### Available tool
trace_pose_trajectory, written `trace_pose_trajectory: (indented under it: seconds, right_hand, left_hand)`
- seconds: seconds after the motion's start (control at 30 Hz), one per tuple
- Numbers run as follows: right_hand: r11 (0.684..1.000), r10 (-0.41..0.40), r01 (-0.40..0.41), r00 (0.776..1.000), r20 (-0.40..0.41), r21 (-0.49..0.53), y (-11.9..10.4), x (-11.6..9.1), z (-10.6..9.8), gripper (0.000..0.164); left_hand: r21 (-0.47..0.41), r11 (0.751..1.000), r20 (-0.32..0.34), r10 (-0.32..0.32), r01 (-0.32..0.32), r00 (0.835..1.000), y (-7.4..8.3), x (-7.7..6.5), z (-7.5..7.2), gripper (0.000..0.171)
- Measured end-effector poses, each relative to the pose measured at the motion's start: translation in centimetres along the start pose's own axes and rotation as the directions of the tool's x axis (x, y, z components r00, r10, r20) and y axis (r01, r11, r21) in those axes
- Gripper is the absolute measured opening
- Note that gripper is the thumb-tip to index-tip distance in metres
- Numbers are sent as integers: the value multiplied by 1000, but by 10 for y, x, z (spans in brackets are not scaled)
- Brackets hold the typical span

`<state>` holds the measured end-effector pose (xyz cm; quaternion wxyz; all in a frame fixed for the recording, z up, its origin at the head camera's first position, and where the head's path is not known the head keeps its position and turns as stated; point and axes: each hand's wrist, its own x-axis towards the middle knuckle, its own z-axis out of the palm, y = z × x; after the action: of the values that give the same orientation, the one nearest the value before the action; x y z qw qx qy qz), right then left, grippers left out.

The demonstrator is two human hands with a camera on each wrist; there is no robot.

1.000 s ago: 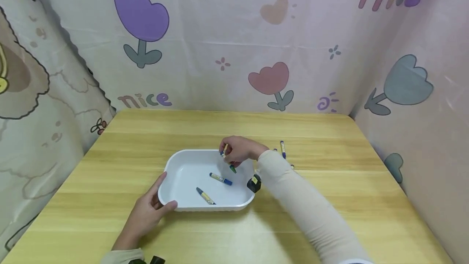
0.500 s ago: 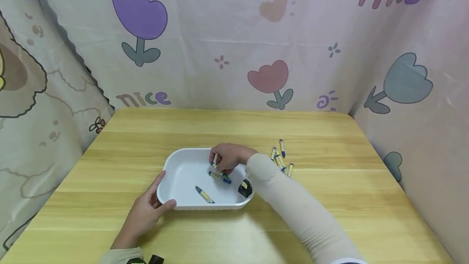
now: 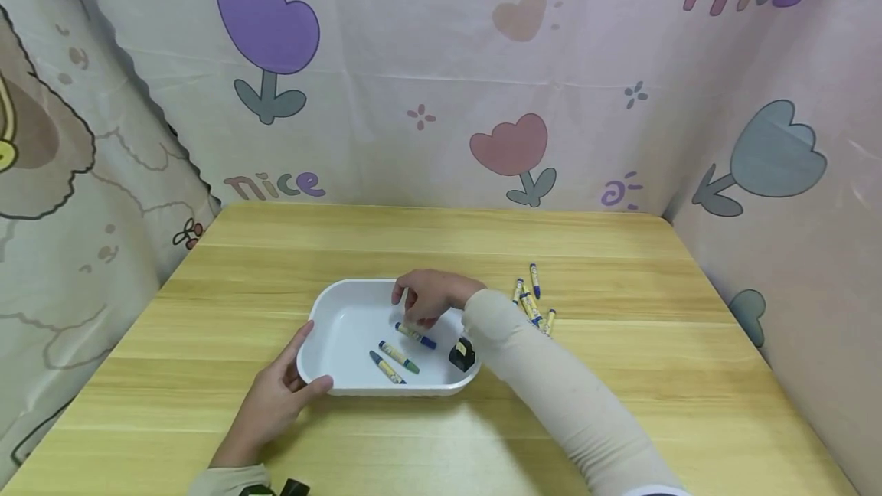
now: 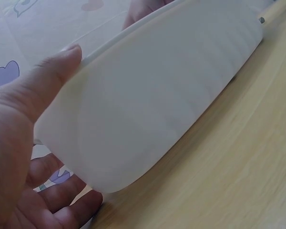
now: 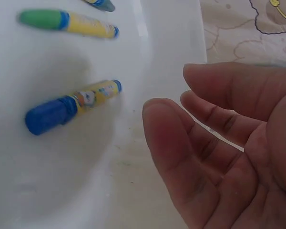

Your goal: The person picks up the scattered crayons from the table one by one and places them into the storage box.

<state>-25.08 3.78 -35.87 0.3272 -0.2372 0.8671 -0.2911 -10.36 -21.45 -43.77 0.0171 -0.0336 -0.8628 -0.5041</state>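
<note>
A white tray [image 3: 342,335] sits on the table. My left hand [image 3: 272,398] grips its left near corner, the thumb on the rim and the fingers around the outside, as the left wrist view shows on the tray wall [image 4: 148,100]. Over the far right part of the tray is my right hand [image 3: 434,295], its fingers apart and holding nothing. Inside lie a blue crayon [image 3: 416,336] just below that hand, a green crayon [image 3: 398,357] and a grey-blue-tipped crayon [image 3: 387,367]. The right wrist view shows the blue crayon [image 5: 71,107] left of the fingertips.
Several yellow-wrapped crayons [image 3: 529,305] lie in a loose group on the table right of the tray, partly behind the right sleeve [image 3: 551,366]. A black wrist mount [image 3: 462,355] overlaps the tray's right end. Printed cloth [image 3: 386,151] hangs behind the wooden table [image 3: 310,243].
My right hand has moved left and lower over the tray and let go of the green crayon, which now lies between the other two. My left hand stays on the tray.
</note>
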Motion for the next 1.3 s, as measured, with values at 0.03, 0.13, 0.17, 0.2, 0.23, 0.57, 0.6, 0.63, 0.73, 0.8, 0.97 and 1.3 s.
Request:
trace_pose_trajectory:
  seconds: [0.03,0.13,0.17,0.2,0.23,0.57,0.6,0.63,0.73,0.8,0.97,1.3]
  right_hand:
    - [1000,-6,6,1000,-3,2,1,0,-1,30]
    - [1000,-22,22,1000,-19,11,3,-3,-8,32]
    - [1000,-27,28,999,-24,13,4,-4,-11,32]
    - [999,-33,33,999,-31,18,5,-5,-14,32]
    - [999,-36,37,999,-38,24,5,-7,-17,32]
    - [991,-47,59,994,-102,120,26,-19,-45,30]
    - [990,-48,62,993,-108,126,29,-20,-47,31]
    - [989,-51,66,992,-115,132,31,-22,-49,32]
    - [985,-52,74,989,-138,157,38,-27,-55,30]
    - [981,-49,78,985,-163,175,43,-29,-59,27]
    - [972,-31,82,973,-227,220,59,-33,-68,29]
    - [954,110,-19,951,-290,299,99,-39,-80,32]
  left_hand:
    - [1,1000,0,1,-1,1000,0,0,0,85]
    - [1,1000,-2,5,-5,1000,-1,0,-1,85]
    - [1,1000,-3,5,-5,1000,-1,0,-1,85]
    - [1,1000,-4,6,-6,1000,0,0,-1,85]
    - [2,1000,-4,5,-5,1000,0,0,-1,85]
    - [-4,1000,-4,2,-2,1000,1,-1,-1,86]
    - [-7,1000,-3,5,-5,1000,2,-1,-1,86]
    - [-8,1000,-2,5,-5,1000,2,-1,-1,86]
    - [-13,1000,0,8,-8,1000,2,-1,0,86]
    - [-9,1000,2,8,-8,1000,2,0,0,86]
    - [6,1000,3,9,-9,1000,3,1,-1,86]
    - [-30,1000,16,9,-9,1000,3,0,0,88]
